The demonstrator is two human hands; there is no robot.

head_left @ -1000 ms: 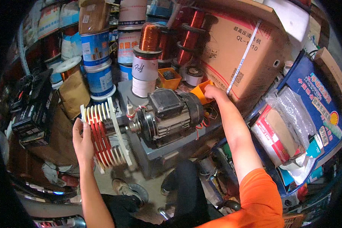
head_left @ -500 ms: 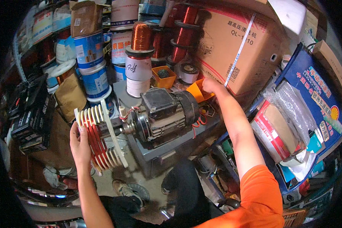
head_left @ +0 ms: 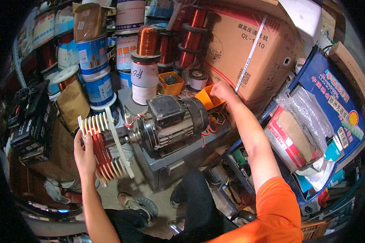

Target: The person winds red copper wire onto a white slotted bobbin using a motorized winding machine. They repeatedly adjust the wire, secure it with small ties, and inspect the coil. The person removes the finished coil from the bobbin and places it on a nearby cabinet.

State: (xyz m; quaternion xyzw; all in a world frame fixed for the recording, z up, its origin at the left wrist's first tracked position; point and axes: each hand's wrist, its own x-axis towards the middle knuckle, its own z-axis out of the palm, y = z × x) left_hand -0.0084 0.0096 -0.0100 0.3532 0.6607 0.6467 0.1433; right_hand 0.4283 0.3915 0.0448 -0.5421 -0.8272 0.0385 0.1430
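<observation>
My left hand (head_left: 85, 152) is closed on the outer edge of a coil winding former (head_left: 121, 148), thumb in front and the other fingers at its outer side. The former has pale ribs, with red-orange copper wire (head_left: 102, 152) wound in its slots. It sits on the shaft of a dark electric motor (head_left: 176, 117), mounted on a grey metal cabinet (head_left: 170, 160). My right hand (head_left: 222, 91) reaches past the motor into a small orange-yellow bin (head_left: 204, 98). Its fingers are bent down into the bin, and their tips and anything in them are hidden.
Another yellow bin (head_left: 170, 90) holds a dark scouring-like clump. Copper wire spools (head_left: 149, 42) and blue-white tubs (head_left: 99, 87) stack behind. A large cardboard box (head_left: 251, 52) stands at the back right. Orange leads (head_left: 209, 128) hang beside the motor. A blue container (head_left: 308, 194) stands right.
The view has shifted slightly. My left hand stays on the former and my right hand stays at the orange-yellow bin, its fingers a little deeper in.
</observation>
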